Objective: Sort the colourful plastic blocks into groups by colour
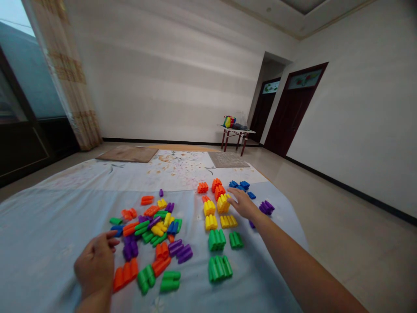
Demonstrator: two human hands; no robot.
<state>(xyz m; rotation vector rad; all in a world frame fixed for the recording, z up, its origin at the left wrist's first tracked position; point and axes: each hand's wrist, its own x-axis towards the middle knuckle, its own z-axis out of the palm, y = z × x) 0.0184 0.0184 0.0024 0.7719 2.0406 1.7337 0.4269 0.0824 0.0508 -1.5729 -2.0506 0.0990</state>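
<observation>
Colourful plastic tube blocks lie on a pale blue sheet (58, 226) on the floor. A mixed heap (153, 224) sits in the middle. To its right the blocks are grouped by colour: green blocks (219, 254), yellow blocks (216, 213), orange blocks (215, 187), blue blocks (240, 186) and purple blocks (266, 207). My right hand (243, 203) reaches out flat, fingers spread, touching the yellow group near the blue blocks. My left hand (95, 264) hovers loosely curled beside orange blocks (125, 273) at the heap's near left; whether it holds anything is hidden.
A small red-legged table (236, 132) with a colourful bag stands at the far wall. Two dark doors (293, 111) are at the right. Two mats (128, 153) lie beyond the sheet. A curtain (68, 82) hangs at the left window. Bare tiled floor lies to the right.
</observation>
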